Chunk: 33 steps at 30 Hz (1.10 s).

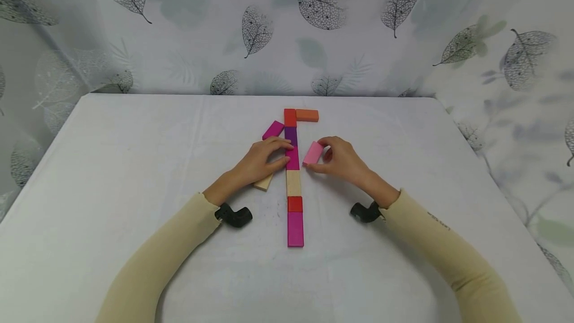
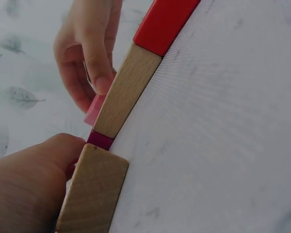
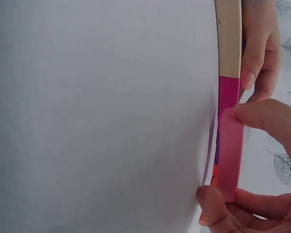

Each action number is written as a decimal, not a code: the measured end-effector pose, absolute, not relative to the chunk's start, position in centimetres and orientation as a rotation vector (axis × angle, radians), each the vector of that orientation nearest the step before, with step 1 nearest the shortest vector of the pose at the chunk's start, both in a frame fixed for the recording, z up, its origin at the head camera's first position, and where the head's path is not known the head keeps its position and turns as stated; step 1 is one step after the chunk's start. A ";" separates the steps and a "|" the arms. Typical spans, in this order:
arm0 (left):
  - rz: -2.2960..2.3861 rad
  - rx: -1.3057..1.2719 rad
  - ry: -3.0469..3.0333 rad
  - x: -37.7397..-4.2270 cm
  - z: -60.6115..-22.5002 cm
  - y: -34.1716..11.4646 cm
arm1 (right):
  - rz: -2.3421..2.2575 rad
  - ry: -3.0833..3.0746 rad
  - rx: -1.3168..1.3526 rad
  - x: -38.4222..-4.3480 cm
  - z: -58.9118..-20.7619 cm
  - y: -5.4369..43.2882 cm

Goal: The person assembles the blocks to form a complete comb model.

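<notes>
Several coloured blocks lie end to end in a straight column on the white table. My left hand (image 1: 264, 160) rests at the column's left side, its thumb and index fingertips right at a magenta block (image 1: 293, 159). My right hand (image 1: 343, 161) holds a pink block (image 1: 313, 153) by its ends between thumb and fingers, just right of the column and tilted. The pink block (image 3: 230, 155) overlaps the column in the right wrist view. Partly hidden by the left hand, another magenta block (image 1: 273, 130) slants at the column's upper left. A natural wood block (image 1: 263, 183) pokes out below that hand.
The column runs from a red block (image 1: 290, 117) through a purple one (image 1: 291, 136), then a wood block (image 1: 293, 183) and a red one (image 1: 295, 204), to a magenta block (image 1: 295, 229) nearest me. An orange block (image 1: 307, 115) branches right at the far end. Leaf-patterned cloth hangs behind.
</notes>
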<state>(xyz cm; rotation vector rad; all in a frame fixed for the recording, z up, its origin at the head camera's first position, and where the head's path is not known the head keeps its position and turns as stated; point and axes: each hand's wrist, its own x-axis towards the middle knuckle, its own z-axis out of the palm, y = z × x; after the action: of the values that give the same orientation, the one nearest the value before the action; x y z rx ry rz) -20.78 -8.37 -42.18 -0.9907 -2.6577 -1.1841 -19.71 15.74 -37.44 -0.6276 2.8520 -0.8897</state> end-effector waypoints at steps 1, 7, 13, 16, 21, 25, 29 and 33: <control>-1.184 -0.991 -2.659 -20.8 -42.2 -8.4 | -0.877 2.855 -0.617 -19.8 -37.4 15.7; -1.180 -0.982 -2.660 -20.7 -42.0 -8.3 | -0.826 2.858 -0.600 -20.2 -37.5 15.7; -1.196 -0.979 -2.658 -20.7 -42.0 -8.4 | -0.726 2.801 -0.594 -20.2 -37.3 15.8; -1.199 -0.982 -2.666 -20.7 -42.0 -8.4 | -0.706 2.778 -0.680 -20.1 -37.2 16.0; -1.200 -0.975 -2.671 -20.6 -41.9 -8.4 | -0.726 2.758 -0.853 -20.2 -37.1 16.3; -1.196 -0.985 -2.660 -20.6 -42.0 -8.4 | -0.756 2.733 -0.912 -20.4 -37.3 16.6; -1.207 -0.989 -2.654 -20.5 -41.9 -8.4 | -0.779 2.738 -0.977 -20.7 -37.5 16.7; -1.209 -0.984 -2.660 -20.5 -41.9 -8.4 | -0.769 2.770 -0.998 -21.1 -37.4 16.7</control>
<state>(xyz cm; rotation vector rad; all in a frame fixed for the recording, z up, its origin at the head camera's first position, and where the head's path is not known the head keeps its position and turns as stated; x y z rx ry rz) -20.55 -8.41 -41.87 -0.9839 -2.6603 -1.2085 -21.08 16.66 -37.42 -0.9980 2.7699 -0.7693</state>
